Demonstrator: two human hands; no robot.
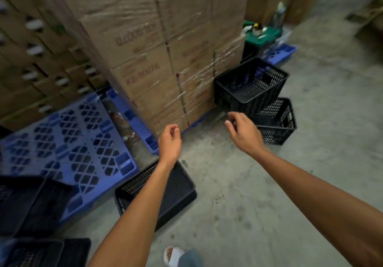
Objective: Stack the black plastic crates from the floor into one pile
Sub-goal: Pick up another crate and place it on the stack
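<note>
Two black mesh crates stand on the concrete floor to the right of the wrapped boxes: a tilted one point(250, 86) leaning over a lower crate point(277, 121). Another black crate point(176, 194) sits on the floor just under my left forearm. More black crates point(31, 202) lie at the lower left, partly on the pallet. My left hand point(170, 142) hovers empty with its fingers loosely curled. My right hand point(244, 132) is held out near the tilted crate's near corner, fingers apart, not touching it.
A tall stack of shrink-wrapped cardboard boxes point(161, 55) stands on a blue pallet directly ahead. An empty blue plastic pallet point(68, 140) lies to the left. A green bin point(263, 34) with bottles sits behind the crates. My sandalled foot point(172, 255) shows at the bottom.
</note>
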